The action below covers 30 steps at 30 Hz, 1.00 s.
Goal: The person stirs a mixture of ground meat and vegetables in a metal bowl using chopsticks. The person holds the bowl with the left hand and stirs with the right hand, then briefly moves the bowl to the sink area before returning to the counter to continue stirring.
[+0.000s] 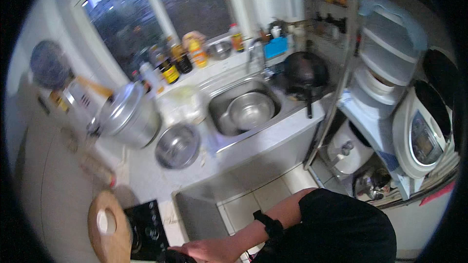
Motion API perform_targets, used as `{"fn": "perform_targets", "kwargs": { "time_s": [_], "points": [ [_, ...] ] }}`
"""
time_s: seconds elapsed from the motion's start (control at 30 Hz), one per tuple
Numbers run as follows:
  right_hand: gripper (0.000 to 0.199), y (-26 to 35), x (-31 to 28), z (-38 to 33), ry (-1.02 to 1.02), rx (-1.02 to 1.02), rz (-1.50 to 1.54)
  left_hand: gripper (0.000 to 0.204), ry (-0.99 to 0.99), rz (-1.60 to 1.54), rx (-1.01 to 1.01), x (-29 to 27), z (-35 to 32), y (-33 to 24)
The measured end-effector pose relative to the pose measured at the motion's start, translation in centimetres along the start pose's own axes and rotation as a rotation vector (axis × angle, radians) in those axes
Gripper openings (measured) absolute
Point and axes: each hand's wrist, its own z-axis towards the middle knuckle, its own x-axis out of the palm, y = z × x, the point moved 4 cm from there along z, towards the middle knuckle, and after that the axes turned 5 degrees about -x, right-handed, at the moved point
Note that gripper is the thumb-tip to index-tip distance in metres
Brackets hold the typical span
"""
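Note:
My left hand (204,251) reaches in at the bottom edge, its forearm wearing a black wristband (270,225). The fingers rest at the front corner of a black cooktop (146,229), over a dark object (171,256) that I cannot make out. Whether the hand grips it is unclear. A round wooden lid with a white knob (109,226) lies just left of the cooktop. My right hand is out of the picture.
On the counter stand a steel pot with a tilted lid (129,114) and a steel bowl (178,145). The sink (229,131) holds another steel bowl (251,110). A black wok (306,70) sits beside it. Bottles (170,70) line the windowsill. A white rice cooker (421,136) sits on a rack at right.

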Motion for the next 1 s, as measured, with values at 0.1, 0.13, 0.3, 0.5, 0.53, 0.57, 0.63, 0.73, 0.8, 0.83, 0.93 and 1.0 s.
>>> {"fn": "perform_targets", "kwargs": {
  "time_s": [0.1, 0.13, 0.3, 0.5, 0.53, 0.57, 0.63, 0.73, 0.8, 0.83, 0.93, 1.0],
  "points": [
    [0.064, -0.4, -8.4, -3.6, -0.192, 0.104, 0.305, 0.070, 0.259, -0.093, -0.059, 8.9, 3.0, -2.8],
    [0.066, -0.7, -11.1, -4.8, -0.215, 0.187, 0.096, 0.070, 0.307, -0.041, -0.039, 11.4, 4.1, -3.6],
    [0.076, -2.7, -25.5, -12.1, -0.460, 0.612, -0.357, 0.055, 0.464, -0.134, -0.084, 17.7, 6.8, -5.0],
    [0.070, -2.2, -44.9, -20.6, -1.069, 0.392, -0.995, 0.041, 0.366, -0.187, -0.230, 19.4, 13.7, 0.0],
    [0.067, -2.4, -48.2, -22.2, -1.199, 0.561, -0.957, 0.041, 0.344, -0.210, -0.253, 19.4, 15.2, 1.0],
    [0.064, -1.5, -51.0, -23.2, -1.263, 0.438, -1.080, 0.040, 0.320, -0.238, -0.277, 19.4, 16.5, 1.9],
    [0.065, -0.2, -56.3, -25.2, -1.406, 0.361, -1.113, 0.038, 0.258, -0.259, -0.315, 19.8, 19.2, 3.3],
    [0.063, 2.5, -63.3, -27.9, -1.558, 0.307, -1.347, 0.036, 0.225, -0.191, -0.325, 21.8, 22.3, 3.5],
    [0.064, 4.1, -67.5, -29.8, -1.640, 0.259, -1.413, 0.036, 0.255, -0.199, -0.318, 24.1, 23.8, 2.5],
    [0.068, 4.6, -69.8, -31.0, -1.691, 0.304, -1.385, 0.037, 0.260, -0.202, -0.317, 25.1, 24.2, 1.9],
    [0.094, 6.3, -76.0, -35.4, -1.896, 0.706, -1.686, 0.037, 0.251, -0.173, -0.308, 28.1, 24.0, 0.1],
    [0.102, 7.4, -80.1, -38.8, -1.966, 0.699, -1.730, 0.040, 0.201, -0.173, -0.311, 29.8, 23.2, -0.6]
  ]
}}
